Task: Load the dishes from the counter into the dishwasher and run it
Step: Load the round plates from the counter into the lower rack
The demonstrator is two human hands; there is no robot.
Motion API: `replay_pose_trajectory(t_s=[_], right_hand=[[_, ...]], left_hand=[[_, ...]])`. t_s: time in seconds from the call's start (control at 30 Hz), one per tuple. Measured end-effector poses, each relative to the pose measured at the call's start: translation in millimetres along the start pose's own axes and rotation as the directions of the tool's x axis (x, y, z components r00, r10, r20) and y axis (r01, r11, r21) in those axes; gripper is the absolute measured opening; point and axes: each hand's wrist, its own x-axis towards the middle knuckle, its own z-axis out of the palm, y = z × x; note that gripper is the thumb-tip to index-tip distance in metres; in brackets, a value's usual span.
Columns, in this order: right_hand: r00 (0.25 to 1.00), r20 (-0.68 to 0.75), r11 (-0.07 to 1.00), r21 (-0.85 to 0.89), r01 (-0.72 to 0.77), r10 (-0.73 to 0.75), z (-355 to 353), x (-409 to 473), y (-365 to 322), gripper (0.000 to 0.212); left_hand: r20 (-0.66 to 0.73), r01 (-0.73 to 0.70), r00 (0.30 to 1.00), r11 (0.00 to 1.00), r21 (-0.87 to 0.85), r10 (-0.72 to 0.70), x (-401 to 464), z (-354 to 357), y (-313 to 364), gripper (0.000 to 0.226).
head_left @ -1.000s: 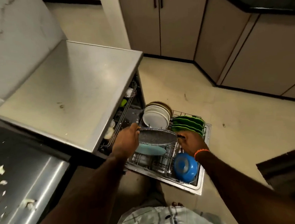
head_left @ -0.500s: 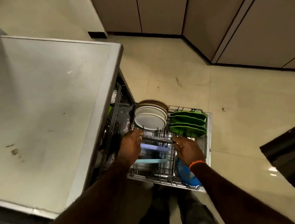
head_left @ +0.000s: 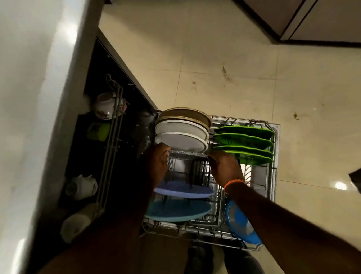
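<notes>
A grey speckled plate stands on edge in the pulled-out lower rack of the dishwasher, just in front of the white plates. The left hand grips its left rim with curled fingers, and the right hand pinches its right rim. Green plates stand to the right, two blue plates nearer the person, and a blue bowl at the rack's near corner. Cups sit in the upper rack beneath the worktop.
</notes>
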Motion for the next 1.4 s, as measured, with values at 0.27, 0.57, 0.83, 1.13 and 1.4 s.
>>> replay_pose_trajectory(t_s=[0.27,0.57,0.83,1.13,1.4], right_hand=[[0.989,0.142,0.997,-0.074,-0.034,0.044,63.3,44.1,34.9,0.041],[0.997,0.041,0.998,-0.037,-0.060,0.061,67.6,53.4,25.0,0.045],[0.996,0.091,0.999,-0.038,-0.002,0.006,21.1,30.0,-12.1,0.072],[0.994,0.002,0.982,-0.156,0.108,-0.109,-101.1,8.9,-79.0,0.079],[0.993,-0.037,0.965,-0.244,0.098,-0.111,-191.0,-54.5,-131.9,0.078]], left_hand=[[0.007,-0.011,1.000,0.994,0.105,0.010,31.1,45.3,-44.6,0.020],[0.015,0.155,0.987,0.983,0.095,-0.157,31.6,40.0,-34.8,0.057],[0.155,0.115,0.974,0.950,0.290,-0.165,15.0,15.2,16.8,0.081],[0.140,0.106,0.978,0.945,0.311,-0.156,16.6,-61.1,116.6,0.091],[0.218,0.001,0.973,0.949,0.316,-0.074,-18.5,-140.1,194.6,0.093]])
